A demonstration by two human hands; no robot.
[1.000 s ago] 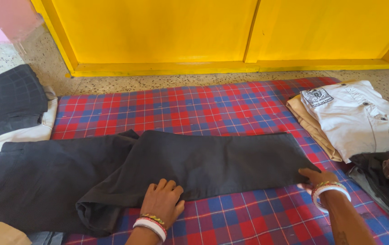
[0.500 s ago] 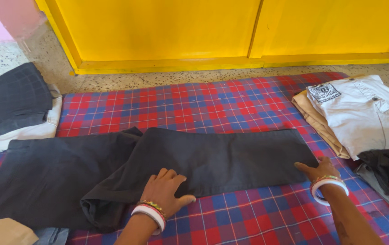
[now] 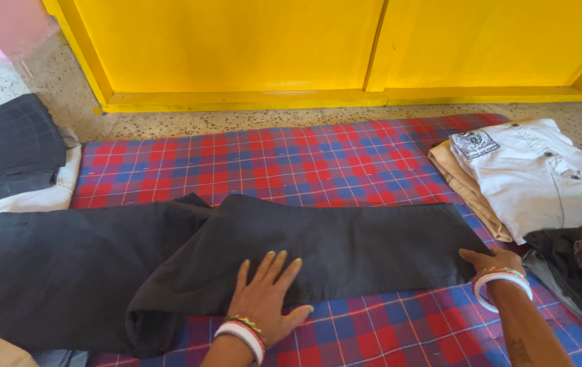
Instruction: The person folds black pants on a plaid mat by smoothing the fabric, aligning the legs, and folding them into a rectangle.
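A pair of dark trousers (image 3: pixel 168 265) lies flat across a red and blue checked cloth (image 3: pixel 270 156) on the floor. My left hand (image 3: pixel 267 295) presses flat on the near edge of the folded leg, fingers spread. My right hand (image 3: pixel 491 261) rests at the leg's hem end on the right, fingertips touching the fabric. Both wrists wear bangles.
A stack of folded clothes with a white shirt (image 3: pixel 532 173) on top sits at the right, with darker garments (image 3: pixel 573 268) beside it. A folded dark checked garment (image 3: pixel 9 146) on a white one lies at the left. A yellow door (image 3: pixel 304 47) stands behind.
My left hand has slid a little to the right and flattened, fingers spreading over the trouser leg. My right hand stays at the hem.
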